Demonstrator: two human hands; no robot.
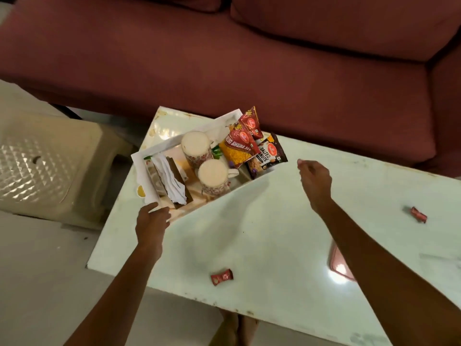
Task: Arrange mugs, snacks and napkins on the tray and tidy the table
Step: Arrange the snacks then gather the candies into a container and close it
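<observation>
A white tray (142,168) sits at the far left corner of the pale table (262,221). Inside it stand two floral mugs (195,148) (214,177), a wooden holder with white napkins (172,181), and several snack packets (239,146), with a dark salted-nuts packet (270,154) hanging over the tray's right end. My left hand (152,221) grips the tray's near left corner. Held above the table right of the tray, my right hand (315,182) has loosely curled fingers and holds nothing. Two small red wrappers lie on the table, one near the front edge (222,276) and one at the right (419,214).
A maroon sofa (249,58) runs along the far side of the table. A beige plastic stool (52,166) stands left of the table. A pink flat object (340,265) lies partly hidden under my right forearm. My bare feet (234,330) show below the table's front edge.
</observation>
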